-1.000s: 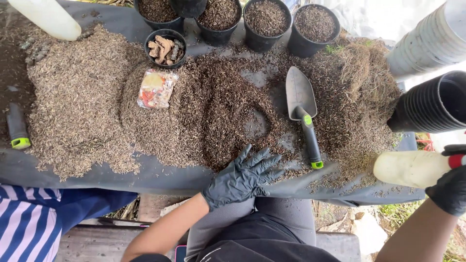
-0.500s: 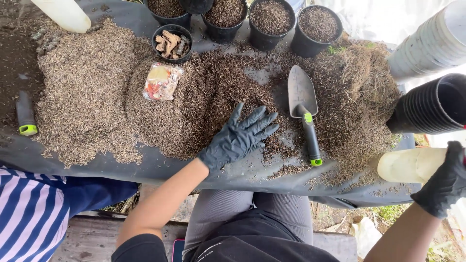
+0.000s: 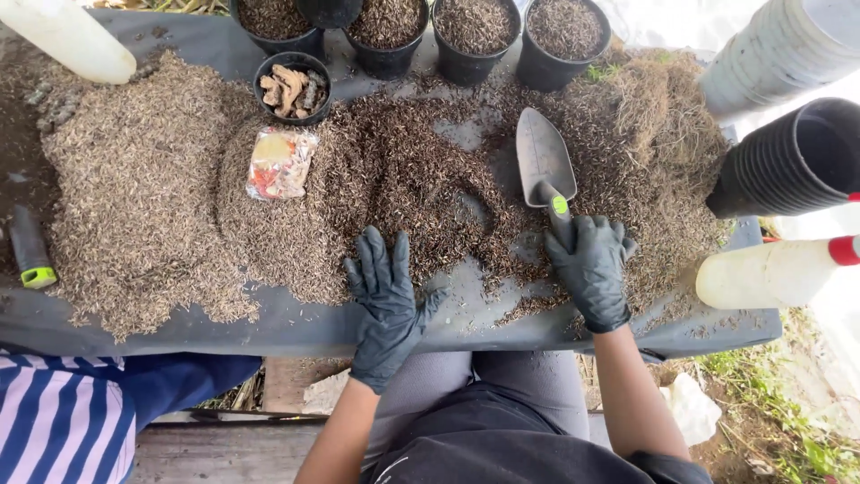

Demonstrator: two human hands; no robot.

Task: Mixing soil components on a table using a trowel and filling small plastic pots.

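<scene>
Black sheet (image 3: pixel 269 327): laid over the table as a work surface and heaped with potting material.
Dark mix (image 3: pixel 421 179): spread across the middle of the sheet, with a thin bare patch scraped into it near the front edge.
Pale husk pile (image 3: pixel 143 197): heaped toward the left edge, touching the dark mix along one side.
Filled pots (image 3: pixel 475 36): four black pots are seen along the back edge, each topped with mix; filling is judged done for these.
Small pot (image 3: pixel 293 87): set just in front of that row, holding pale chunky pieces.
Empty pot stacks (image 3: pixel 788 161): black and white stacks lie at the right edge, judged still to be filled.
Trowel (image 3: pixel 543 166): laid blade-up on the dark mix right of centre, its green-tipped handle pointing to the front edge.
Right hand (image 3: pixel 591 264): black-gloved, closed around the trowel handle, the blade resting on the mix and not yet loaded.
Left hand (image 3: pixel 385 287): black-gloved, spread flat with fingers extended on the front margin of the dark mix; nothing is held.
Packet (image 3: pixel 280 163): lying between the two piles.
White bottle (image 3: pixel 770 273): lying at the right front corner.
</scene>
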